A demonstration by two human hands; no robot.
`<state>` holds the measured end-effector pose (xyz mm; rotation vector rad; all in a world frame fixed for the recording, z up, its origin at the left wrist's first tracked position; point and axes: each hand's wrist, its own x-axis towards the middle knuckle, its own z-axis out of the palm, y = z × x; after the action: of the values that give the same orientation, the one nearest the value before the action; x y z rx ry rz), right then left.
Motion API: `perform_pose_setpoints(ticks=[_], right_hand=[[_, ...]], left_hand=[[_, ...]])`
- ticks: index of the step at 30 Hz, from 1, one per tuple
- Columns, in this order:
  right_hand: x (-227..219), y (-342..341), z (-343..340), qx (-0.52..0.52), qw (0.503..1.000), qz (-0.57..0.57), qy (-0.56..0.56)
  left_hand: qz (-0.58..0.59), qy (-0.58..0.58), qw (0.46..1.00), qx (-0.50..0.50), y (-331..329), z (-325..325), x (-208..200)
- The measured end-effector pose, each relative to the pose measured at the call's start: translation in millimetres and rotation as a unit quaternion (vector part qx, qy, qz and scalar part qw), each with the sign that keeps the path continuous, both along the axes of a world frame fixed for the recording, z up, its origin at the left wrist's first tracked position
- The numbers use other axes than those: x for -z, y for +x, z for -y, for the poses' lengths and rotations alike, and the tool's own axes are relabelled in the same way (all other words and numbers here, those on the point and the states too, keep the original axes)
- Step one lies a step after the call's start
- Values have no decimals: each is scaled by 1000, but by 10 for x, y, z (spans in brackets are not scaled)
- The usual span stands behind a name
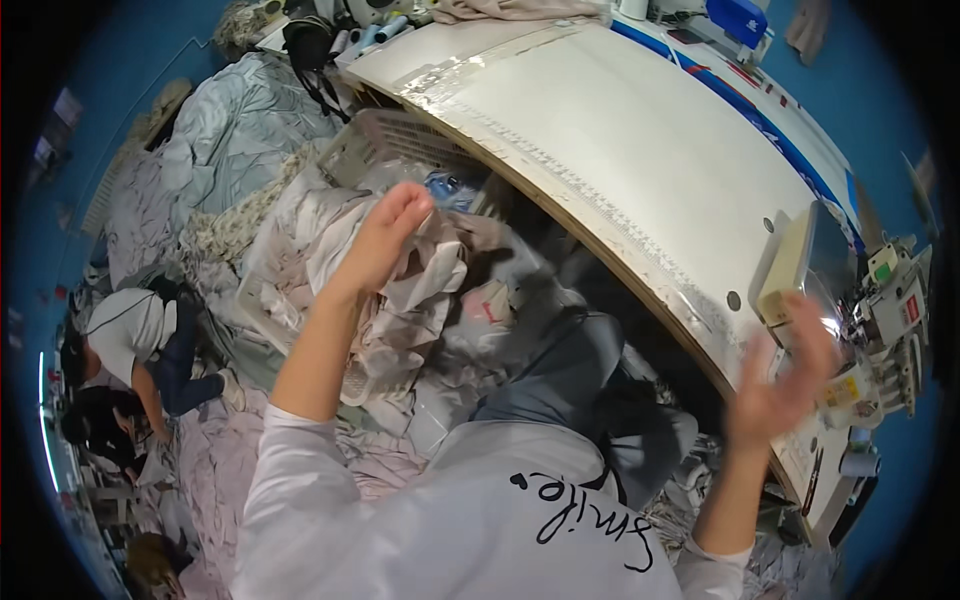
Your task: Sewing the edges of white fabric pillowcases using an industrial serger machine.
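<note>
My left hand (393, 232) is raised over a heap of pale pink and cream cloth (440, 280). Its fingers are curled together, and I cannot make out whether a piece of cloth is in them. The cloth fills a white plastic basket (400, 130) beside the table. On the right, my right hand (785, 385) hovers over the table's near right end, smeared by motion, with thumb and fingers apart and nothing visible between them. Close by it are a cream-coloured machine part (787, 265) and a sewing machine (885, 340).
A long white table (620, 150) with a worn edge curves across the front. Piles of grey-green fabric (250, 120) and pink fabric (225, 470) cover the floor. At the far left a person (140, 335) bends down. Thread spools (385, 30) stand at the back.
</note>
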<state>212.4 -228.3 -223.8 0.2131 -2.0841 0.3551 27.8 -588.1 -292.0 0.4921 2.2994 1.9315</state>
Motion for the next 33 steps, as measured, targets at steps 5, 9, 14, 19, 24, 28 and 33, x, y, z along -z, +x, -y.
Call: perform_pose_setpoints(ticks=[5,9,14,19,24,28,33], right_hand=[[370,-959,1237,-336,882,260,-203],[877,-1152,1890,-381,842,304,-229],[1441,-1112,1885,-183,898,334,-221],[779,-1307,1594,-217,920,229,-234],[-424,-1346,1794,-374,919,119,-41],[-628,-1341,1843,-409,904,64,-109],[63,-1426,2060,-445,807,339,-186]], left_hand=[[4,23,991,132,164,-22,-779],[-36,37,991,120,174,165,-904],[-21,151,987,56,-13,676,-757],[-184,-261,918,-235,72,638,-1041],[-417,-197,887,-13,612,-70,-1103],[-276,-260,922,-81,519,157,-1451],[-253,-92,961,-60,937,378,-1518]])
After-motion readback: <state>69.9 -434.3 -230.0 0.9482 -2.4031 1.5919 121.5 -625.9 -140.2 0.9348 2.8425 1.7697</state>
